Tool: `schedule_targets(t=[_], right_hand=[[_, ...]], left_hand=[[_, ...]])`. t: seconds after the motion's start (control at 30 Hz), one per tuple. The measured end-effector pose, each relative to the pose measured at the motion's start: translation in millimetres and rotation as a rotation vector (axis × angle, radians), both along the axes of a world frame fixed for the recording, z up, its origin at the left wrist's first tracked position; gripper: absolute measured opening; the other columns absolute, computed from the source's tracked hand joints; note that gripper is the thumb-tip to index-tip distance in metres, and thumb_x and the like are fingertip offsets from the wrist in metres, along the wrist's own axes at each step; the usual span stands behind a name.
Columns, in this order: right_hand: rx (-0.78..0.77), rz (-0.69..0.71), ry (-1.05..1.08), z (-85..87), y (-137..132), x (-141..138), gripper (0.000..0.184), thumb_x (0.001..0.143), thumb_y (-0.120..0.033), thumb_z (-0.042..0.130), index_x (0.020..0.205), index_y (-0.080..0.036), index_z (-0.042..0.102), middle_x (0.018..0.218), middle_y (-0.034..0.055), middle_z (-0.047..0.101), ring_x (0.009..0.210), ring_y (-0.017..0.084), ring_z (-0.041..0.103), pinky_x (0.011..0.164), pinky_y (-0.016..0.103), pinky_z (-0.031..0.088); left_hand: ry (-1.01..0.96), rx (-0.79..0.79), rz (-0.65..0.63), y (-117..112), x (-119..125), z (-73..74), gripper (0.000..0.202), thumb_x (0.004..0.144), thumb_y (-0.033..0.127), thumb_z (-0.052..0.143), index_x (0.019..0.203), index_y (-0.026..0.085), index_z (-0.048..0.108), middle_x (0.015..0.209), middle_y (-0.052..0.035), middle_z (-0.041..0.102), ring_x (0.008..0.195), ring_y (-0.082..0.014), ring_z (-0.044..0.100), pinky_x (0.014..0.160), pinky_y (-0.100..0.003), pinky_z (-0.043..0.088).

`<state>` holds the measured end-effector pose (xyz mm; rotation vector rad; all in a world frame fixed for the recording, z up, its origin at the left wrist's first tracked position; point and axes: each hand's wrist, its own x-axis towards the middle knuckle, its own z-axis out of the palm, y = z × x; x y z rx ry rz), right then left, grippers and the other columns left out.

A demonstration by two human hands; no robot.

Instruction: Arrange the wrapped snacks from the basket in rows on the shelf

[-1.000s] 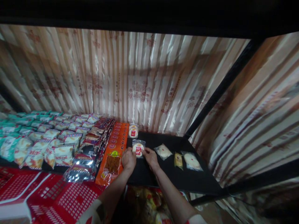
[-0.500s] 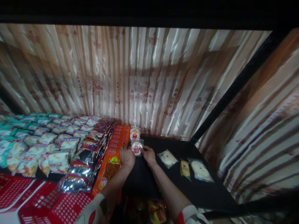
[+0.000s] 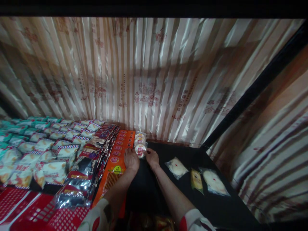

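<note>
A small clear packet (image 3: 140, 150) holding a round white cake-like snack with a red label lies at the far side of the black shelf surface. My left hand (image 3: 132, 159) is at its left edge, over the orange snack sheet (image 3: 123, 145), with fingers curled in. From the right, my right hand (image 3: 152, 158) pinches the packet's other edge with thumb and fingertips. Behind the packet, similar packets (image 3: 140, 136) overlap in a short row against the curtain. The undersides of my fingers are hidden.
On the left are rows of white-and-teal snack bags (image 3: 45, 144), dark shiny packs (image 3: 83, 173) and a red basket (image 3: 21, 205). Two clear white-filled packets (image 3: 176, 167) and a yellow packet (image 3: 196, 180) lie on the black surface (image 3: 154, 192) to the right. A pleated curtain (image 3: 149, 80) hangs behind.
The near packet has moved slightly back and now overlaps the row behind it more. Both hands stay at its sides. The camera view has shifted a little.
</note>
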<state>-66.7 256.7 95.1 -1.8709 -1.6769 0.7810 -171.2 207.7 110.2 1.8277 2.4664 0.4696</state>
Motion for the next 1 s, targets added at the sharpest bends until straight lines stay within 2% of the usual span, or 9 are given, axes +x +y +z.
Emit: schedule_targets(t=[0.5,1.0], right_hand=[[0.024,-0.012,-0.101,-2.8,12.5,-7.6,0.028,0.079,-0.035,0.049,0.098,-0.02,0.065,0.096,0.0048,0.067,0.09,0.018,0.061,0.073,0.023,0.043],[0.056,-0.042,-0.158,-5.4,15.7,-12.9,0.029,0.08,-0.034,0.048,0.101,-0.019,0.061,0.097,0.0069,0.066,0.091,0.017,0.06,0.073,0.022,0.043]], left_hand=[[0.031,0.02,-0.01,17.5,-2.1,-8.4,0.033,0.082,0.012,0.034,0.105,0.01,0.058,0.124,-0.0139,0.048,0.111,-0.0243,0.044,0.089,-0.036,0.038],[0.076,0.033,-0.028,24.2,-3.1,-14.3,0.036,0.082,0.01,0.03,0.104,0.011,0.059,0.119,-0.0134,0.051,0.109,-0.0238,0.044,0.088,-0.035,0.039]])
